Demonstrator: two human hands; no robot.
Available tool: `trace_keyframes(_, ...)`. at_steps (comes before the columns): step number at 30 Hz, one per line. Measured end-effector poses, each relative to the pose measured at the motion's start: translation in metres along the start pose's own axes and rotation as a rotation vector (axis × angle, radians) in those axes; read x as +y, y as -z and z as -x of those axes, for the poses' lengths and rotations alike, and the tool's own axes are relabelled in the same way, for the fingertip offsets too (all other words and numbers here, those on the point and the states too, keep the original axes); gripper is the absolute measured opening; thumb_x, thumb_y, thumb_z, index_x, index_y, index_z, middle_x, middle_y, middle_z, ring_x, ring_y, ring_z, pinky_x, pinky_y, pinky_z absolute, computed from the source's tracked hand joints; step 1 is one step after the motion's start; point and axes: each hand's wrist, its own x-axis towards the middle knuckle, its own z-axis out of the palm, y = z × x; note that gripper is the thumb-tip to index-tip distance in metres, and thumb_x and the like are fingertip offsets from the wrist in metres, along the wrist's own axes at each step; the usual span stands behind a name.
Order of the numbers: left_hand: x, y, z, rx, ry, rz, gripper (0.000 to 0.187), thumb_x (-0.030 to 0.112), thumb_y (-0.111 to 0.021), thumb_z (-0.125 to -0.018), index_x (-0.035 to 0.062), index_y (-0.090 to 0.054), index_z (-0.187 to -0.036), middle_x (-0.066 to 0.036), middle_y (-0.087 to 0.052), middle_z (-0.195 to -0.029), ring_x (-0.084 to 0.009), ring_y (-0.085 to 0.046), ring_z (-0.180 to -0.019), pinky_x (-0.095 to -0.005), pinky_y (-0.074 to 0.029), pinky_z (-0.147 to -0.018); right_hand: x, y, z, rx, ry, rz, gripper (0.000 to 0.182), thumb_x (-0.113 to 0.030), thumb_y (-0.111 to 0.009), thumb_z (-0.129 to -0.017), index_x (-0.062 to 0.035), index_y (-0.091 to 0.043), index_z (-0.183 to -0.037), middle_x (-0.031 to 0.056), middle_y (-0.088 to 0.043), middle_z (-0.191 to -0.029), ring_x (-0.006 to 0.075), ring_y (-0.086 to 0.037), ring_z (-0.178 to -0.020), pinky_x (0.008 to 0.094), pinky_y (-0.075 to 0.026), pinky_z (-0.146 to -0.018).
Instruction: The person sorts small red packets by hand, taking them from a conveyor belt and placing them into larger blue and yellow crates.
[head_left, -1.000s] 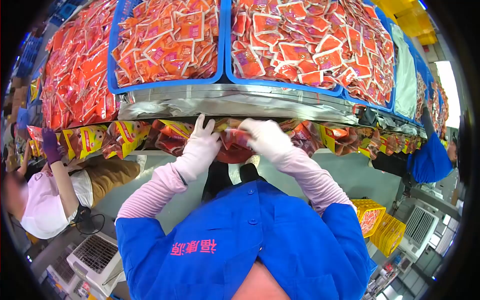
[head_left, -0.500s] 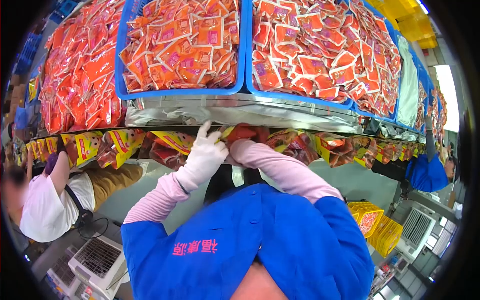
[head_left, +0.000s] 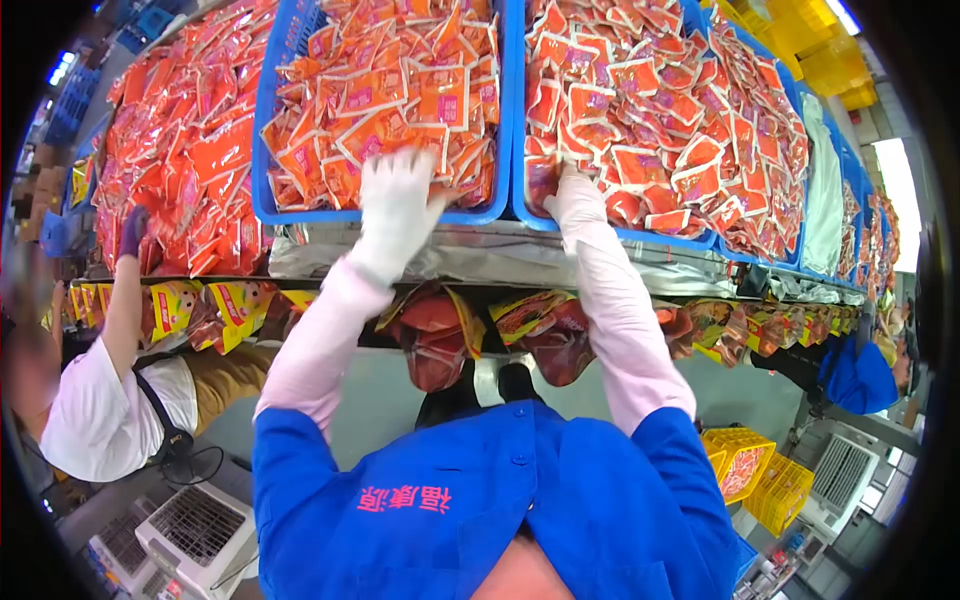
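My left hand point(head_left: 398, 205), in a white glove, hovers over the near edge of a blue basket point(head_left: 380, 216) of orange-red sachets point(head_left: 375, 90). Its fingers are stretched and slightly blurred, the thumb apart, nothing seen in it. My right hand point(head_left: 578, 203) reaches into the near left corner of the neighbouring blue basket point(head_left: 665, 238), at the red sachets point(head_left: 640, 125). Its fingertips are partly hidden, so its grip does not show. Below my forearms, a pouch with a gaping mouth point(head_left: 435, 335) and another red-and-yellow pouch point(head_left: 550, 335) hang at the rail.
Several more pouches point(head_left: 235, 310) line the rail on both sides. At left, a co-worker in a white shirt point(head_left: 95, 415) reaches a gloved hand point(head_left: 132, 230) to a heap of red sachets point(head_left: 185, 150). Yellow crates point(head_left: 778, 495) stand behind at right.
Both hands have left the pouches at the rail and moved forward to the two baskets. The pouch they were at now shows its open mouth. The co-worker's hand has risen to the heap.
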Motion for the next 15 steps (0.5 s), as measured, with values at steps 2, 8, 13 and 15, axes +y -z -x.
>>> trace_keyframes(2, -0.015, -0.043, -0.040, -0.096, 0.165, -0.142, 0.054, 0.039, -0.080, -0.076, 0.0081, -0.061, -0.116, -0.014, -0.068, -0.105, -0.0326, -0.066, -0.098, -0.0450, -0.048, -0.087, 0.004, -0.010, -0.018, -0.109, -0.109, -0.156, 0.049, -0.018, -0.067, -0.083, 0.0005, -0.052, -0.126, 0.0261, -0.068, -0.115, 0.0360, -0.067, -0.109, 0.0458, -0.053, -0.094)
trace_keyframes(8, -0.015, -0.039, -0.040, -0.236, 0.384, 0.070, 0.036, 0.018, -0.069, -0.086, 0.0067, -0.061, -0.119, -0.012, -0.074, -0.090, -0.0300, -0.071, -0.087, -0.0415, -0.054, -0.077, 0.020, -0.003, -0.002, 0.007, -0.054, -0.480, 0.058, -0.018, -0.069, -0.078, -0.0087, -0.057, -0.134, 0.0233, -0.069, -0.113, 0.0388, -0.066, -0.107, 0.0423, -0.052, -0.095)
trace_keyframes(13, 0.051, 0.073, 0.027, -0.151, 0.378, 0.943, 0.014, -0.005, -0.063, -0.083, 0.0003, -0.071, -0.093, -0.007, -0.070, -0.086, -0.0145, -0.066, -0.079, -0.0267, -0.052, -0.073, 0.059, 0.085, 0.076, -0.213, 0.032, -1.176, 0.030, -0.014, -0.058, -0.083, -0.0036, -0.072, -0.108, 0.0068, -0.069, -0.080, 0.0117, -0.063, -0.069, 0.0277, -0.051, -0.067)
trace_keyframes(15, 0.083, 0.090, 0.070, -0.255, 0.302, 0.959, 0.020, -0.006, -0.065, -0.077, 0.0040, -0.072, -0.093, -0.006, -0.070, -0.086, -0.0161, -0.067, -0.080, -0.0286, -0.053, -0.073, 0.045, 0.084, 0.104, -0.246, 0.070, -1.310, 0.028, -0.014, -0.057, -0.084, -0.0035, -0.071, -0.106, 0.0060, -0.069, -0.078, 0.0115, -0.062, -0.066, 0.0267, -0.050, -0.063)
